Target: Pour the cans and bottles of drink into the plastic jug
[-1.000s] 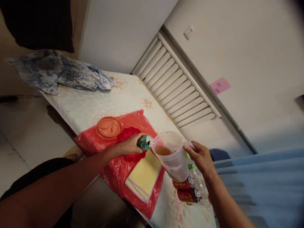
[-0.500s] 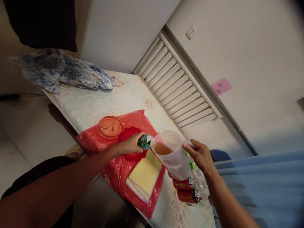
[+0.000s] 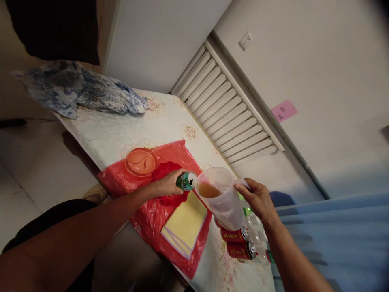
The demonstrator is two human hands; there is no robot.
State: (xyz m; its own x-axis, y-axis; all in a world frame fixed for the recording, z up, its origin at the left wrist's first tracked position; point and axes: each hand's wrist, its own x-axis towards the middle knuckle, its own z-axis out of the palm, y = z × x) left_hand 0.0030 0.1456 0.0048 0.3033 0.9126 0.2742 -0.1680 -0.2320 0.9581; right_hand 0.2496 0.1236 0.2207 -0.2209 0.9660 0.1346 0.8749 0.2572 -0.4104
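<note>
My left hand (image 3: 170, 183) is closed around a green drink can (image 3: 184, 181), tilted with its opened top toward the rim of a translucent plastic pitcher (image 3: 226, 207). Amber liquid (image 3: 209, 190) lies in the pitcher, which leans toward the can. By its handle, my right hand (image 3: 255, 196) grips the pitcher. Under the left hand and forearm lie a red plastic bag (image 3: 146, 221) and a bright red item (image 3: 165, 170), partly covered. Red drink cans (image 3: 240, 250) stand just below the pitcher, beside clear plastic bottles (image 3: 257, 231).
A round orange lidded container (image 3: 141, 161) and a yellow cloth-like stack (image 3: 185, 223) rest on the red bag. The table (image 3: 170, 121) has a floral cover, with a blue-and-white cloth (image 3: 100, 95) at its far end. A radiator (image 3: 231, 109) runs along the wall; a blue curtain (image 3: 334, 235) hangs at right.
Almost nothing differs. Both hands keep the can and pitcher in nearly the same tilted positions, with only a slight shift of the view.
</note>
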